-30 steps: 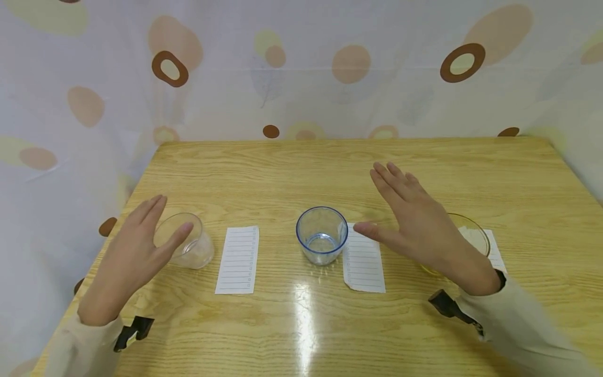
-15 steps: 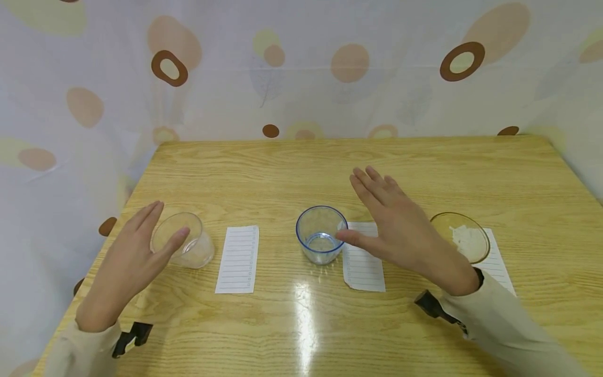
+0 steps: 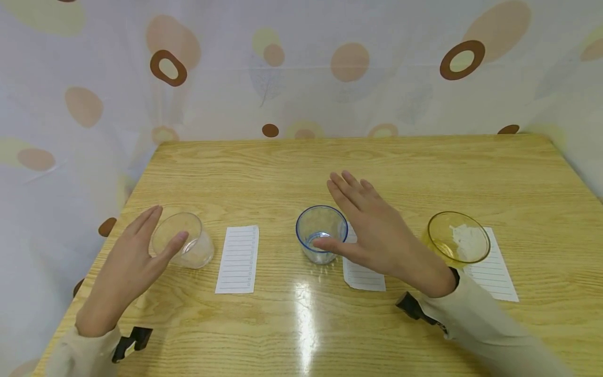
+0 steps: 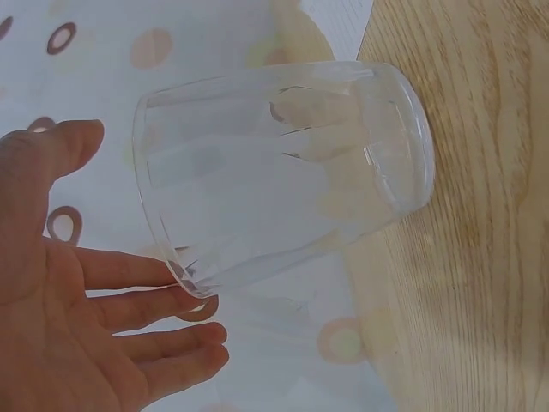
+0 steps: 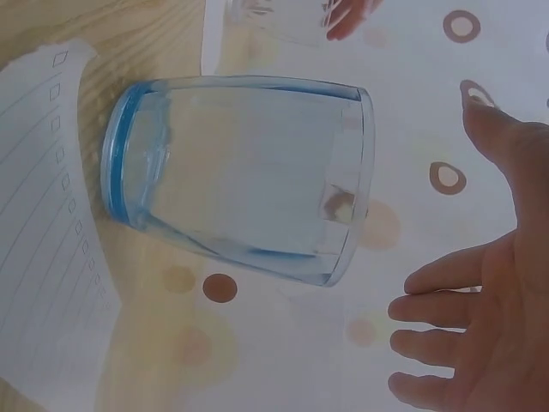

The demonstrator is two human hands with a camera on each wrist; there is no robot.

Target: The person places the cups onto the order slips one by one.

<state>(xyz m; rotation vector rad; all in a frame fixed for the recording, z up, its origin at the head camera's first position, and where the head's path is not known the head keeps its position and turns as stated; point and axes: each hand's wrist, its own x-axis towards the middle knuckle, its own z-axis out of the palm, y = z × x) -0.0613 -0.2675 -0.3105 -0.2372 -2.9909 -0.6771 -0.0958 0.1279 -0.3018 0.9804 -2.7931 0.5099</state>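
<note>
My left hand (image 3: 129,262) is held beside a colourless clear cup (image 3: 202,248), thumb spread from the fingers. In the left wrist view the fingers overlap the rim of that cup (image 4: 283,163); whether they touch it I cannot tell. My right hand (image 3: 377,235) hovers by a clear cup with a blue rim (image 3: 308,225), its thumb crossing the near side of the cup in the head view. A gap separates the fingers from the blue-tinted cup (image 5: 249,172) in the right wrist view. Both cups stand upright on the wooden table (image 3: 264,335).
A yellow clear cup (image 3: 438,241) stands at right, partly behind the right forearm; a white patch shows through it. Lined paper slips lie between the cups (image 3: 237,259), beside the blue-rimmed cup (image 3: 365,277) and by the yellow cup (image 3: 492,275). A patterned curtain (image 3: 306,94) hangs behind.
My right hand has moved left, from in front of the yellow cup to the blue-rimmed cup, uncovering the yellow one. The left hand has lowered slightly. The cups have not moved.
</note>
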